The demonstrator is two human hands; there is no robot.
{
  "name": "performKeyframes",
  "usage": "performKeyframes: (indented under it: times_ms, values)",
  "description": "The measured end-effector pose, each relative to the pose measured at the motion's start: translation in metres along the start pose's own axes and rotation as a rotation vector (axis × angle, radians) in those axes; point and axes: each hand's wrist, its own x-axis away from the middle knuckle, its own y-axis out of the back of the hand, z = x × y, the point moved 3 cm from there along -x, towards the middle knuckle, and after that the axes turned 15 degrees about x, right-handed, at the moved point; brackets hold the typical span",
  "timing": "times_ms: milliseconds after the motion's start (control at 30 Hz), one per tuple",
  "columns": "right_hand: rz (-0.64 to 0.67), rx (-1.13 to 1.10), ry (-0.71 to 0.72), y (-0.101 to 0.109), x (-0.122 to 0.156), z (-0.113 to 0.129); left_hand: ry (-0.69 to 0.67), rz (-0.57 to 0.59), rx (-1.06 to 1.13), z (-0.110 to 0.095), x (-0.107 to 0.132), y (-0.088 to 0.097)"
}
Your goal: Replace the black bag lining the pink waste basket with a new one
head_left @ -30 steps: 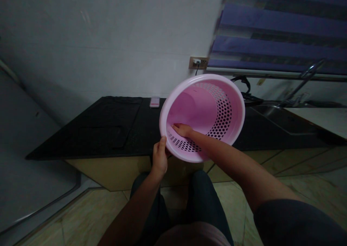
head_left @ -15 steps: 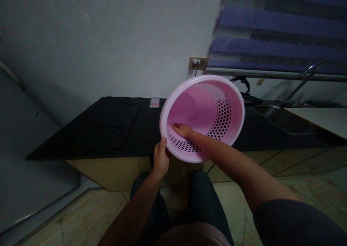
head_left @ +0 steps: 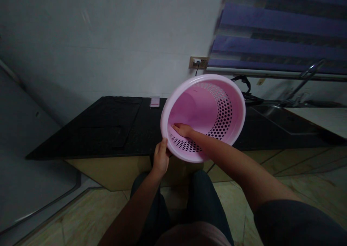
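A round pink plastic basket (head_left: 200, 107) with perforated sides is tilted, its mouth turned towards me, above the counter's front edge. My left hand (head_left: 161, 159) grips its rim at the lower left, thumb over the edge and the other fingers mostly hidden beneath. Inside the basket, my right hand (head_left: 183, 129) reaches to the lower left of the inner wall, fingers stretched out and lying along the surface. Nothing shows in that hand, though its palm is hidden.
A dark countertop (head_left: 114, 130) runs along the wall, with a small pink-and-white box (head_left: 154, 102) at the back. Further right are a sink (head_left: 284, 121), a faucet (head_left: 303, 81) and a black-handled item (head_left: 245, 89). A plugged socket (head_left: 198, 63) is on the wall.
The basket has shifted very slightly to the right, and my left hand with it. My right hand stays at nearly the same spot inside.
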Motion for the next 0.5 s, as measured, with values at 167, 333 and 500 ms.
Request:
performKeyframes:
  times_ms: [167, 333, 500]
  values:
    - [0.027, -0.008, -0.028, 0.0029, 0.0016, 0.0032, 0.033, 0.015, -0.003, -0.0023, 0.0012, -0.0011]
    - [0.023, 0.006, -0.049, 0.0026, -0.0003, 0.0038, 0.069, 0.035, -0.058, -0.0041, 0.0026, 0.0005]
    - [0.035, 0.010, -0.036, 0.0042, -0.0006, 0.0038, 0.077, 0.154, -0.157, -0.0039, 0.0009, 0.0028]
